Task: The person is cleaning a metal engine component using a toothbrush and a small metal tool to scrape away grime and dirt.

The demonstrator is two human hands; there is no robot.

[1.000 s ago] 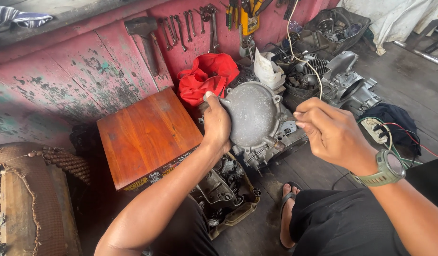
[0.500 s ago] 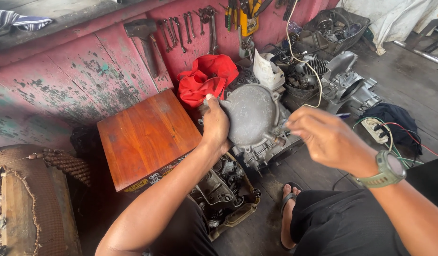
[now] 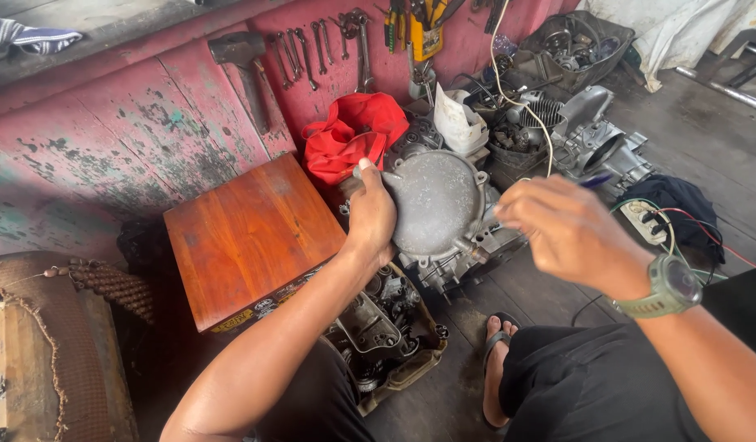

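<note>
- A worn pink wooden wall (image 3: 108,139) fills the upper left, with a hammer (image 3: 245,69) and a row of wrenches (image 3: 321,45) hanging on it.
- A smooth reddish wooden box (image 3: 247,233) sits left of centre.
- A round, dull grey metal engine cover (image 3: 435,200) lies at centre on an engine block (image 3: 476,245), a red cloth (image 3: 349,135) just behind.
- The left hand (image 3: 370,217) grips the cover's left rim, fingers curled.
- The right hand (image 3: 570,229), right of centre, is blurred and loosely closed; a bluish tip (image 3: 595,180) sticks out, and whether it is held I cannot tell.
</note>
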